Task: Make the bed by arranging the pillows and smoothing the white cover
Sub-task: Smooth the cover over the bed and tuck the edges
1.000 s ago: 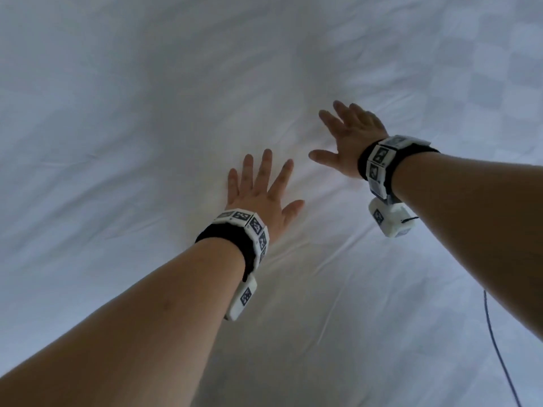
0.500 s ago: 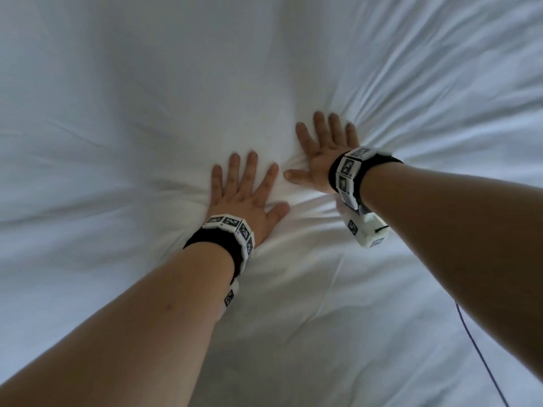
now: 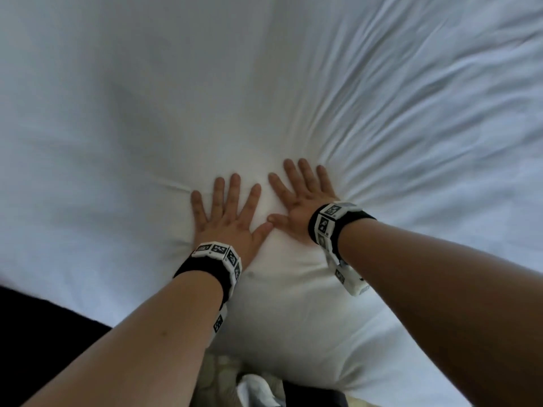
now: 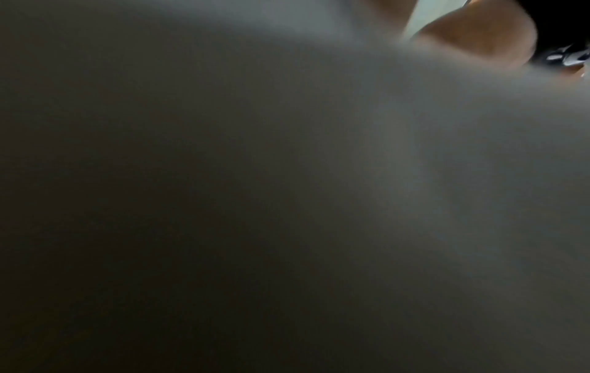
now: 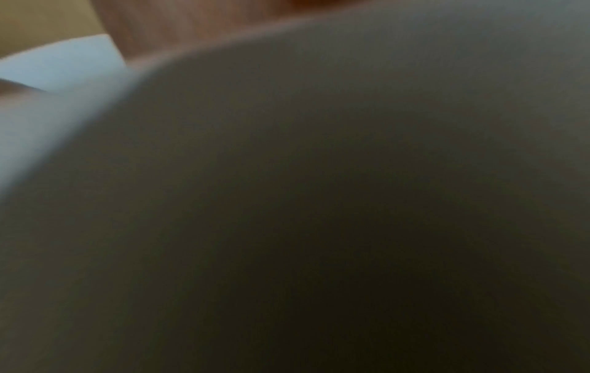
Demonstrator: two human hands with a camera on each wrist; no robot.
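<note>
The white cover [image 3: 147, 113] fills almost the whole head view. My left hand [image 3: 227, 210] lies flat on it with fingers spread, palm down. My right hand [image 3: 299, 198] presses flat just to its right, and the two thumbs nearly touch. Fine creases fan out to the right of the right hand, and the fabric bulges softly between and below the hands. Both wrist views are dark and blurred grey, close against the cover [image 4: 287, 202] [image 5: 319, 202]. No pillow can be told apart.
The near edge of the bed runs along the bottom of the head view, with a dark area [image 3: 44, 333] at the lower left. A patterned floor [image 3: 217, 374] and a bit of white cloth [image 3: 255, 389] show below the edge.
Both hands have slid back toward me over the cover and come closer together. The right hand has come down flat, and creases have gathered to its right. The bed's near edge has come into view.
</note>
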